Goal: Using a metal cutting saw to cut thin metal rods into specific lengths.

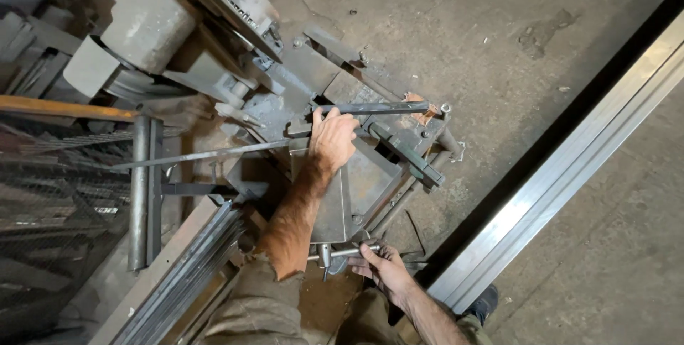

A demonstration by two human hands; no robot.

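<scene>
My left hand [331,138] reaches forward and grips a dark metal bar [377,108] lying across the vise of a grey chop saw [235,67]. The bar's right end rests by the vise jaw [402,153]. My right hand [381,267] is low in the view, closed around the steel crank handle [345,252] of the vise screw. A thin steel rod [199,154] sticks out leftward under my left hand.
A long aluminium beam [563,167] runs diagonally along the right on the concrete floor [484,39]. A bundle of steel strips [185,274] lies at lower left beside a wire-mesh rack [57,195]. My shoe [488,301] stands by the beam.
</scene>
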